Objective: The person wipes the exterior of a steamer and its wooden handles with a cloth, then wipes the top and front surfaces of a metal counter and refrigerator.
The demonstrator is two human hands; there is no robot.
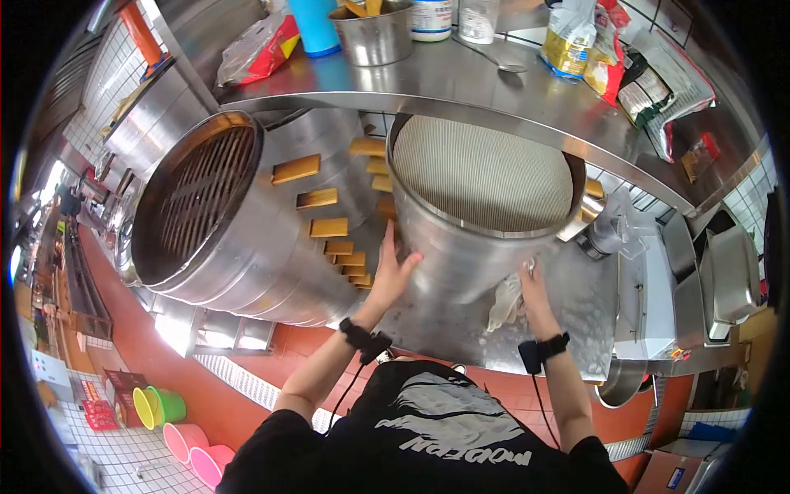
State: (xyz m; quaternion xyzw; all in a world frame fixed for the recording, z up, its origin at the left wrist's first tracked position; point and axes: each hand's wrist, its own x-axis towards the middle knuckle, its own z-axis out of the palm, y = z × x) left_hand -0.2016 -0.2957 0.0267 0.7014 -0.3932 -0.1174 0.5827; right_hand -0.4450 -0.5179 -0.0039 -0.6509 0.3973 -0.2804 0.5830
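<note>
In front of me a round metal steamer (469, 255) with a pale ribbed mat (485, 169) inside stands on the steel counter (576, 321). My left hand (397, 267) is at its left side, fingers spread, beside the wooden handles. On the right my right hand (533, 288) is closed by a whitish cloth (506, 303), which hangs down near the steamer's lower right side. Left of these, a tall stack of metal steamers (255, 247) has a slatted rack (206, 189) on top and wooden handles (329, 228) along its side.
Above, a steel shelf (370, 82) holds a metal pot (374, 41), a spoon (498, 62) and several bags. A plastic container (605, 235) stands at the right, near metal pans (732, 272). Pink and green buckets (169, 406) are at the lower left.
</note>
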